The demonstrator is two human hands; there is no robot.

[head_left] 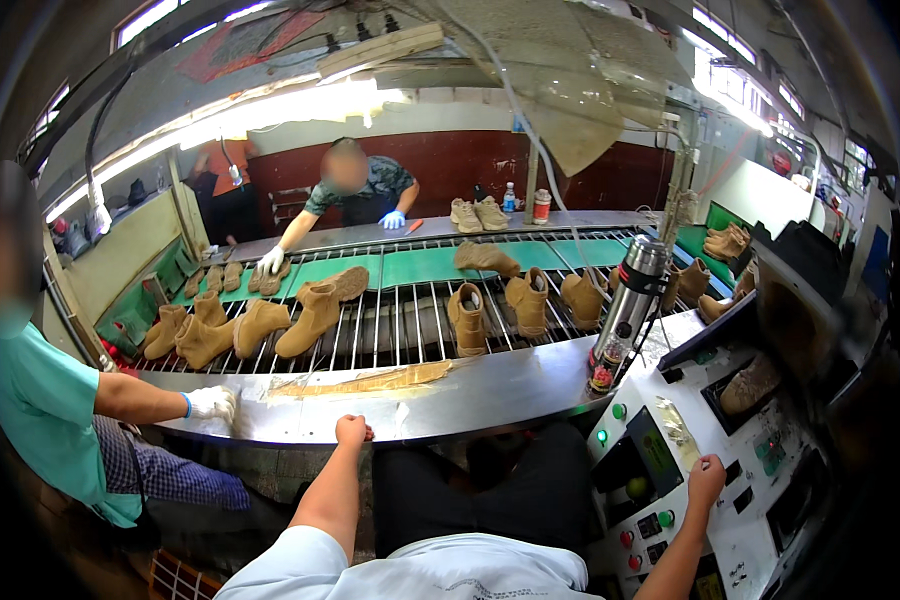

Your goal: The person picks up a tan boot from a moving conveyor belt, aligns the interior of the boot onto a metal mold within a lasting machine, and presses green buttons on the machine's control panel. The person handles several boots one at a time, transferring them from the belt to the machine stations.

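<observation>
My left hand (353,430) is closed in a fist at the near edge of the metal table (510,395), with nothing visible in it. My right hand (707,480) is also closed, against the white machine panel (690,515) beside a tan strip. Nothing shows in that fist either. Beyond the table, tan boots stand on a rack of metal rods; a boot (467,318) and another boot (526,300) are nearest the middle. A steel thermos flask (630,300) stands on the table's right part, between my hands and farther off.
At left, a co-worker's white-gloved hand (212,403) rests on the table. Across the rods, another person's gloved hand (271,262) is at some soles (268,280) on the green belt (410,272). More boots (205,335) stand at left. Buttons (620,411) dot the panel.
</observation>
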